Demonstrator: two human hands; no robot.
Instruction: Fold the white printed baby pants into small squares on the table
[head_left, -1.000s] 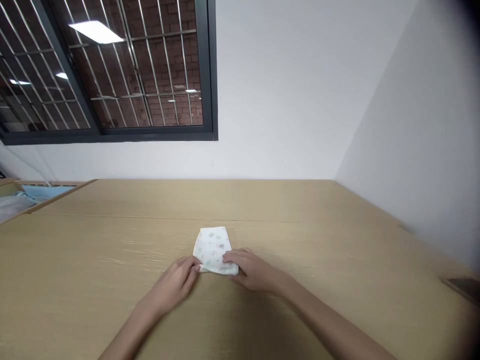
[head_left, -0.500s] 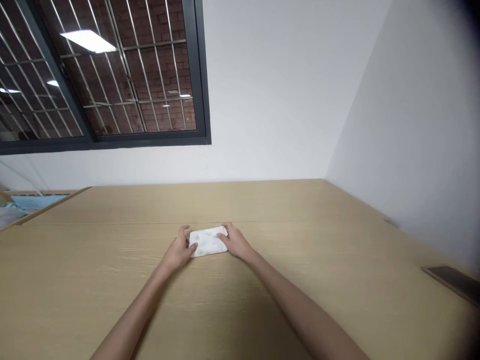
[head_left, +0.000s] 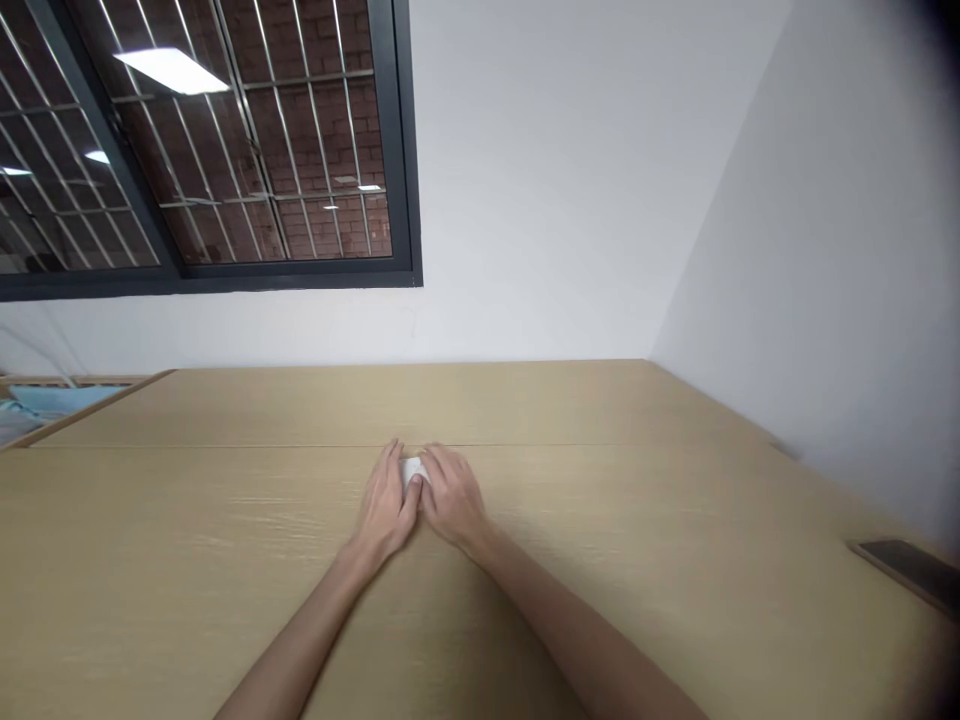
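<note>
A small white folded cloth (head_left: 412, 467) lies on the wooden tabletop (head_left: 645, 560), mostly hidden under my hands; only a pale patch shows between them. My left hand (head_left: 388, 500) rests flat over its left part, fingers stretched forward and thumb turned inward. Over the right part lies my right hand (head_left: 452, 498), its fingers extended and slightly curved, also palm down. The two thumbs meet or nearly meet at the cloth's near edge. Neither hand appears to pinch it.
A thin seam runs across the tabletop just beyond my hands. At the right edge is a dark inset panel (head_left: 907, 572). Light blue fabric (head_left: 64, 400) lies past the table's left edge. Behind stand a white wall (head_left: 540, 200) and a barred window (head_left: 285, 130).
Both hands have moved from gripping the cloth's two side edges to lying over it, closer together. Most of its small printed pattern is now covered.
</note>
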